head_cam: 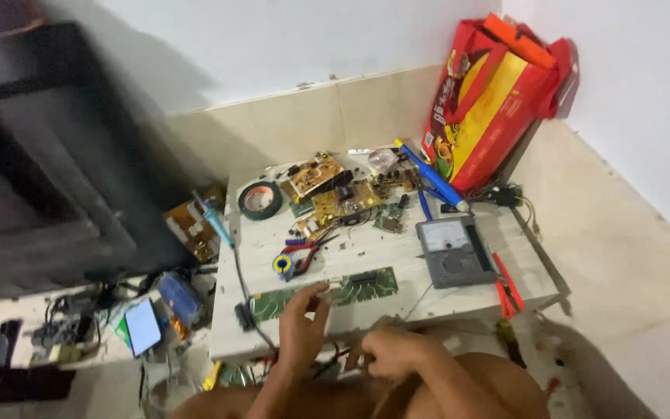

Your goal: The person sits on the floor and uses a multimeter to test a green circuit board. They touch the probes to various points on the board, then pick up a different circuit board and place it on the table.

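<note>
A long green circuit board (370,286) lies near the front edge of a low white table (459,299). My left hand (302,324) hovers over the board's left part, fingers curled and slightly apart, thumb and forefinger near the board's edge; whether it pinches anything is unclear. My right hand (388,349) is at the table's front edge, fingers closed around something small and dark that I cannot make out. Red and black wires (327,363) run under both hands.
A grey analog multimeter (453,252) lies at right, beside red pliers (507,289). Yellow circuit boards (335,190), a black tape roll (260,199), a blue soldering iron (215,219) and a blue tool (430,175) sit further back. A red bag (490,101) leans on the wall.
</note>
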